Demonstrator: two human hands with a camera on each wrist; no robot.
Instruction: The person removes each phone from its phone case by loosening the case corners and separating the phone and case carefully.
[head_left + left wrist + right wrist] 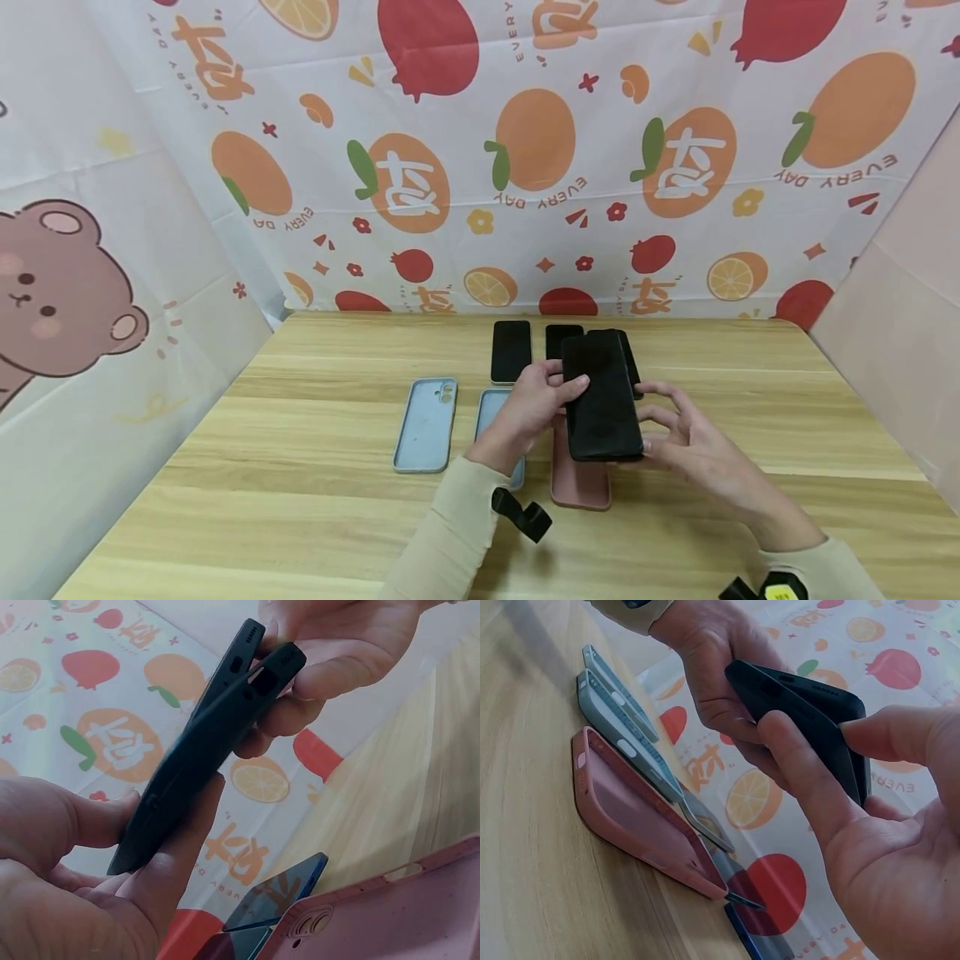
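A black phone (600, 392) is held up, screen toward the head camera, over a pink phone case (581, 493). My left hand (523, 414) grips its left side, thumb on the screen edge. At the lower right corner, my right hand (693, 450) pinches the phone and its black case (217, 735). In the left wrist view a wedge-shaped gap parts the phone (231, 666) from the case at the port end; they stay together at the other end. In the right wrist view the thumb (889, 735) lies against the phone and the index finger touches the case.
A light blue phone case (424, 429) lies left on the wooden table (300, 475). Another blue case (491, 403) is partly covered by my left forearm. Behind are a dark phone (512, 350), a second phone (561, 335) and another dark item (632, 371) partly hidden by the held phone.
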